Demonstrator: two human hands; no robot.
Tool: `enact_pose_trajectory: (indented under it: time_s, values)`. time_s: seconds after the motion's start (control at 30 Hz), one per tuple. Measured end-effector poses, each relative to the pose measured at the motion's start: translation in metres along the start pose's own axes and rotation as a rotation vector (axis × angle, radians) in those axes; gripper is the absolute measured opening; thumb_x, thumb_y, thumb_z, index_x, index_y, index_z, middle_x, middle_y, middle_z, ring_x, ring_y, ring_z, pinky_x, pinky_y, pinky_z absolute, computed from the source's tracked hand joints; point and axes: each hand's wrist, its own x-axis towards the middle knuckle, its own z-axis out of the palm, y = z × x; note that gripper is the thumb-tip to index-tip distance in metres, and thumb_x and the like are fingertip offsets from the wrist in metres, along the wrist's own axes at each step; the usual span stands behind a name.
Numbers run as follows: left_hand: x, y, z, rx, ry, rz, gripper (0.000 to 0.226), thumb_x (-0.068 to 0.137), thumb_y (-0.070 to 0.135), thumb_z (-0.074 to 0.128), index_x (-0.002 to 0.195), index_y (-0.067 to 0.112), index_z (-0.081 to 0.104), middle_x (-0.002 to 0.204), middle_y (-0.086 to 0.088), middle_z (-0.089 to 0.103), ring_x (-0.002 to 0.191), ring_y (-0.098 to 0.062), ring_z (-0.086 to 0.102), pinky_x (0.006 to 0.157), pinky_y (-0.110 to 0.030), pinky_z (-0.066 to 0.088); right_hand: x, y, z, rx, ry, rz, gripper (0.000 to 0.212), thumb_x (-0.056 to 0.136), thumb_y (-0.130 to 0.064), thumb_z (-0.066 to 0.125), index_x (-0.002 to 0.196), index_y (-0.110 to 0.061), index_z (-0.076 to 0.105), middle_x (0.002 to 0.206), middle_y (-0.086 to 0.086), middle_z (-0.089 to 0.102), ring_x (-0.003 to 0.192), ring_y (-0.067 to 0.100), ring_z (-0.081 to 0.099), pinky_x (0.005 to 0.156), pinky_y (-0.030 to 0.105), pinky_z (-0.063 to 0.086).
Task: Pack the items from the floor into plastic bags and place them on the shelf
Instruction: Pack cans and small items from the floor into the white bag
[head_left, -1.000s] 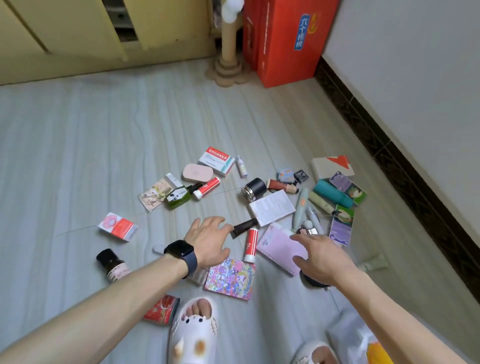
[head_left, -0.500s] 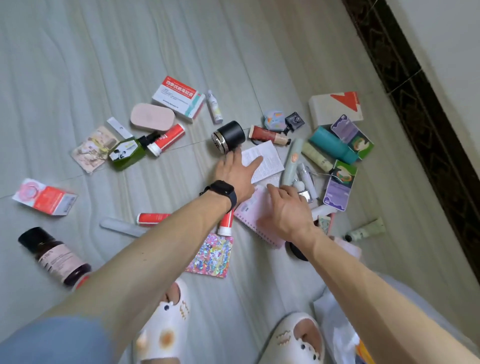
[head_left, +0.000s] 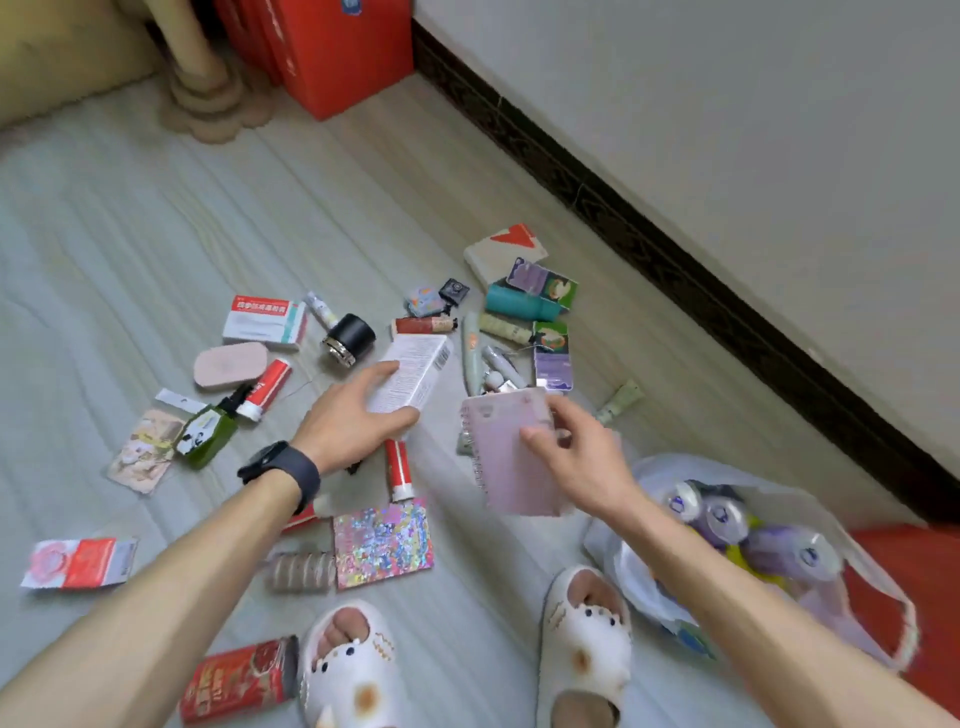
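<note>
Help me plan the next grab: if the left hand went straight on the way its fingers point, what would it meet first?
The left hand grips the white printed box. Beyond it, the pale pen-shaped tube comes first, though the hand may pass above it; height is unclear.

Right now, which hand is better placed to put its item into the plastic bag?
The right hand: it grips the pink notebook, and the plastic bag lies beside it. The left hand, holding the white box, is farther.
</note>
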Motion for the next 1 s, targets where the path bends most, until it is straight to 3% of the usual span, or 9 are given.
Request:
enact_pose_trajectory:
  time_s: [0.07, 0.23, 0.33, 0.4, 0.5, 0.57, 0.73, 0.87, 1.0]
  values:
    - [-0.022, 0.023, -0.011, -0.02, -0.018, 0.073, 0.084, 0.056, 0.074, 0.053, 0.135, 0.045, 0.045, 0.127, 0.001, 0.06, 0.101, -0.02, 0.057, 0.082, -0.031, 0.044, -0.046, 0.011, -0.025, 0.248, 0.165, 0.09, 0.02, 0.093, -0.022, 0.066, 0.112, -0.024, 0.065, 0.104, -0.01, 0.072, 0.096, 0.009, 0.067, 0.084, 0.031, 0.053]
    - [-0.063, 0.1, -0.013, 0.191, -0.106, 0.329, 0.075, 0.069, 0.07, 0.06, 0.138, 0.048, 0.04, 0.139, 0.002, 0.052, 0.117, -0.021, 0.052, 0.09, -0.035, 0.044, -0.169, 0.064, -0.063, 0.69, 0.583, 0.349, 0.017, 0.094, -0.008, 0.063, 0.11, -0.015, 0.064, 0.094, 0.0, 0.077, 0.081, 0.01, 0.071, 0.067, 0.026, 0.055]
    - [-0.076, 0.153, -0.002, 0.421, -0.153, 0.457, 0.075, 0.069, 0.074, 0.053, 0.138, 0.053, 0.032, 0.127, -0.003, 0.055, 0.111, -0.023, 0.051, 0.086, -0.036, 0.046, -0.224, 0.105, -0.073, 0.73, 0.71, 0.491, 0.016, 0.094, -0.009, 0.063, 0.11, -0.011, 0.063, 0.091, -0.001, 0.076, 0.078, 0.009, 0.071, 0.068, 0.031, 0.055]
    - [-0.085, 0.186, 0.016, 0.533, -0.156, 0.516, 0.074, 0.069, 0.073, 0.053, 0.137, 0.056, 0.03, 0.117, -0.005, 0.054, 0.102, -0.024, 0.053, 0.083, -0.037, 0.049, -0.248, 0.126, -0.084, 0.675, 0.752, 0.566, 0.019, 0.093, -0.016, 0.066, 0.111, -0.014, 0.063, 0.1, 0.002, 0.074, 0.093, 0.017, 0.071, 0.082, 0.042, 0.055]
    - [-0.102, 0.224, 0.051, 0.511, -0.149, 0.568, 0.072, 0.072, 0.069, 0.058, 0.137, 0.055, 0.031, 0.111, -0.004, 0.051, 0.095, -0.023, 0.053, 0.078, -0.034, 0.047, -0.252, 0.144, -0.105, 0.504, 0.732, 0.586, 0.013, 0.093, -0.019, 0.062, 0.105, -0.023, 0.064, 0.105, 0.0, 0.072, 0.094, 0.018, 0.068, 0.081, 0.039, 0.052]
    - [-0.111, 0.232, 0.077, 0.427, -0.169, 0.575, 0.07, 0.074, 0.068, 0.06, 0.137, 0.054, 0.032, 0.109, -0.004, 0.05, 0.096, -0.025, 0.054, 0.083, -0.035, 0.049, -0.238, 0.151, -0.119, 0.305, 0.661, 0.588, 0.023, 0.092, -0.027, 0.058, 0.115, -0.027, 0.063, 0.115, -0.001, 0.07, 0.102, 0.023, 0.065, 0.086, 0.04, 0.052]
    - [-0.116, 0.224, 0.121, 0.413, -0.213, 0.537, 0.073, 0.068, 0.073, 0.055, 0.135, 0.058, 0.029, 0.11, -0.002, 0.048, 0.099, -0.027, 0.054, 0.086, -0.041, 0.051, -0.172, 0.159, -0.138, -0.033, 0.484, 0.487, 0.035, 0.096, -0.025, 0.051, 0.129, -0.016, 0.059, 0.122, 0.009, 0.066, 0.114, 0.034, 0.058, 0.082, 0.033, 0.04]
    - [-0.108, 0.217, 0.13, 0.389, -0.227, 0.489, 0.071, 0.071, 0.07, 0.056, 0.136, 0.057, 0.031, 0.115, -0.005, 0.049, 0.103, -0.029, 0.055, 0.088, -0.039, 0.05, -0.137, 0.158, -0.135, -0.22, 0.396, 0.455, 0.049, 0.096, -0.023, 0.051, 0.145, -0.02, 0.046, 0.135, 0.008, 0.06, 0.122, 0.034, 0.056, 0.096, 0.039, 0.044]
    - [-0.103, 0.21, 0.137, 0.384, -0.255, 0.458, 0.072, 0.07, 0.07, 0.056, 0.136, 0.056, 0.029, 0.115, -0.006, 0.051, 0.1, -0.028, 0.055, 0.085, -0.036, 0.05, -0.144, 0.169, -0.123, -0.411, 0.316, 0.436, 0.046, 0.093, -0.016, 0.05, 0.139, -0.021, 0.052, 0.147, 0.006, 0.046, 0.125, 0.033, 0.052, 0.099, 0.04, 0.044]
